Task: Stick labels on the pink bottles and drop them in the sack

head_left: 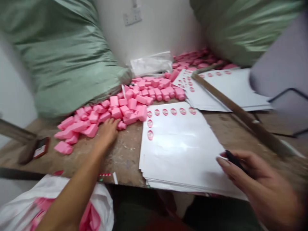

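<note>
My left hand reaches to the near edge of a heap of small pink plastic bottles. Its fingers are stretched out against the bottles, slightly blurred, and one small bottle lies right beside the fingertips. My right hand is closed around a slim black tool; its kind is unclear, as the fingers cover most of it. That hand is over the right edge of a stack of white sticker sheets. Round red-and-pink stickers line the top sheet's far edge and left side.
A white bag with pink bottles hangs open at the table's front left. Green sacks stand behind. At right are more sheets, a brown bar and a grey object. A small red-and-white box lies left.
</note>
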### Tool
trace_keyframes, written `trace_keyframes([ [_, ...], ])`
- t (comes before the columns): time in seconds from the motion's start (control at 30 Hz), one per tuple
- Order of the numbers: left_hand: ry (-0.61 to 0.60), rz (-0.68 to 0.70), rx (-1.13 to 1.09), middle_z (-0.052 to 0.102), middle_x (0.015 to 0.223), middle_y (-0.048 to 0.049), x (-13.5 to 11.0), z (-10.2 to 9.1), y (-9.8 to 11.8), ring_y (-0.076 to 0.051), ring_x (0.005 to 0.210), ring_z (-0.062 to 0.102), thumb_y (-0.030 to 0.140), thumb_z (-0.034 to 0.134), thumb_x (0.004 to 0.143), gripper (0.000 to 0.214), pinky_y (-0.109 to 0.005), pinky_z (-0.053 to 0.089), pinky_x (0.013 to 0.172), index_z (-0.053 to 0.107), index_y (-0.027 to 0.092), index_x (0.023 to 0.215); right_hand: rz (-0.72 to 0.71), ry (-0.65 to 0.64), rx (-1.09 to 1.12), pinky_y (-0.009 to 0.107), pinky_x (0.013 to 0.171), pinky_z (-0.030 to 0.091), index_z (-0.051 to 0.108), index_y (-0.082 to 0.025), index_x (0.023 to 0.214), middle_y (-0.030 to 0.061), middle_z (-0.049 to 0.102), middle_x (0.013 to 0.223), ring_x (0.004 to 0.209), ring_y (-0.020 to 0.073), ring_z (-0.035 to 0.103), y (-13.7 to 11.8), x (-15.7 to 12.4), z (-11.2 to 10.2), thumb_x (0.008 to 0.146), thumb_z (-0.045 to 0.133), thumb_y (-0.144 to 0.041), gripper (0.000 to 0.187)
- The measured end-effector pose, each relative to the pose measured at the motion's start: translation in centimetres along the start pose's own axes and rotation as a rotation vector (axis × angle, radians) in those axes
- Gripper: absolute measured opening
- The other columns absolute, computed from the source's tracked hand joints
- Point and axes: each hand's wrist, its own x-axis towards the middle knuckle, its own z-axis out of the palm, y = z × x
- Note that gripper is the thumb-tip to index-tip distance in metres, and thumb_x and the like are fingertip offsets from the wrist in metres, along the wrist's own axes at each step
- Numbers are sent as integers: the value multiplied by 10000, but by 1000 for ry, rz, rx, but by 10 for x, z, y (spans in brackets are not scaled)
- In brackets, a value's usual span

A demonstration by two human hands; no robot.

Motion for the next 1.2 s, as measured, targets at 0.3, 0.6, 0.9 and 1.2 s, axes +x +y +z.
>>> trace_keyframes([
  [0.3, -13, 17, 43, 477, 1343, -221, -18, -16, -7, -391, 1214, 486, 267, 540, 788, 599, -527, 425, 965, 469, 119, 1364, 100, 82, -497, 342, 551, 372, 591, -250, 783, 34, 621, 651, 577, 222, 529, 14, 30, -50, 595, 506, -604, 410],
  [0.6, -295, 430, -250, 385, 1507, -159, -93, 1, 86, -343, 1411, 290, 531, 521, 862, 664, -546, 252, 1135, 446, 159, 1407, 120, -123, -456, 387, 747, 445, 725, -227, 909, 77, 737, 948, 913, 330, 636, 46, 55, -43, 607, 589, -632, 523],
  [0.9, -197, 448, -84, 302, 1551, -114, -103, 22, 99, -350, 1452, 169, 587, 416, 892, 674, -624, 160, 1137, 359, 229, 1461, 64, -69, -358, 384, 757, 465, 733, -202, 920, 50, 744, 941, 908, 319, 646, 38, 49, -40, 616, 608, -621, 532],
  [1.2, -94, 459, -133, 388, 1507, -130, -111, 32, 100, -355, 1412, 287, 518, 406, 921, 592, -627, 248, 1111, 406, 229, 1437, 40, -34, -177, 324, 639, 458, 731, -208, 806, 29, 722, 791, 767, 258, 627, 16, 53, -42, 561, 671, -532, 411],
])
